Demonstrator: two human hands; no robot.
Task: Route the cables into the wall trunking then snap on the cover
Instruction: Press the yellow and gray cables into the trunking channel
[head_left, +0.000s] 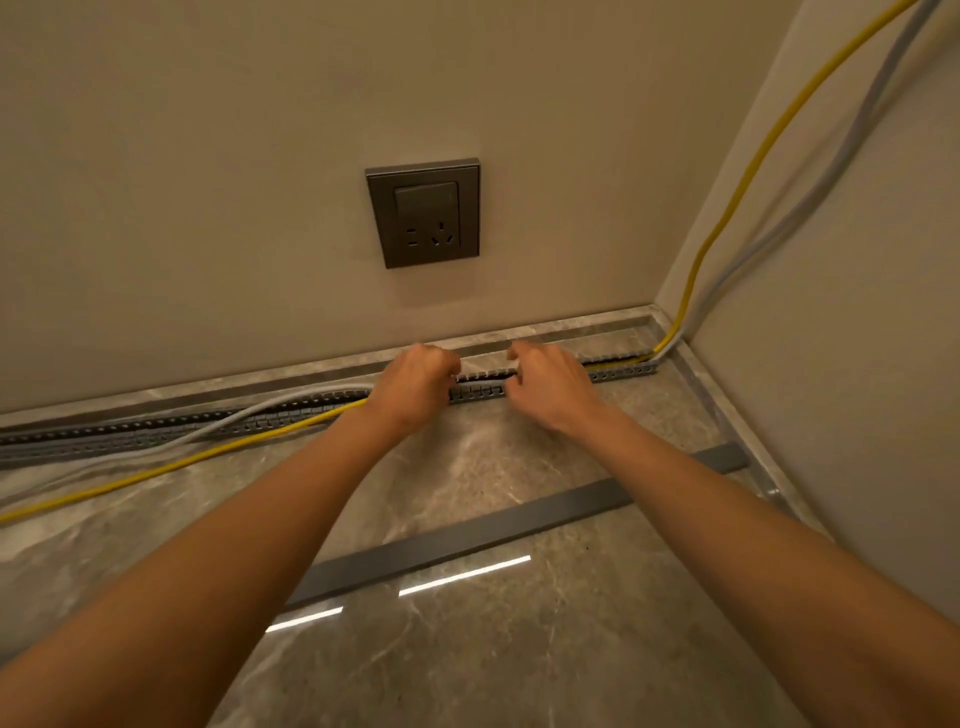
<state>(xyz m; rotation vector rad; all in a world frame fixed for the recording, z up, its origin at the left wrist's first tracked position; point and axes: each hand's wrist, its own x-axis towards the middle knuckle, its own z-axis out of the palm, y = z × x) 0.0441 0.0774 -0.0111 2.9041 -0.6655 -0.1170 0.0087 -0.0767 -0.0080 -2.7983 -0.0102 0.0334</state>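
A grey slotted trunking (480, 385) runs along the floor at the foot of the wall, from far left to the right corner. A yellow cable (171, 466) and a grey cable (218, 427) come down the right wall, lie inside the trunking on the right, and trail out of it onto the floor left of my hands. My left hand (413, 382) and my right hand (545, 384) are curled over the trunking side by side, fingers pressing on the cables; the grip itself is hidden. The flat grey cover (467, 540) lies loose on the floor behind my arms.
A dark wall socket (423, 213) sits on the wall above my hands. A marble skirting (571, 325) lines the wall base and meets the side wall at the right corner. The floor is glossy marble tile (519, 649).
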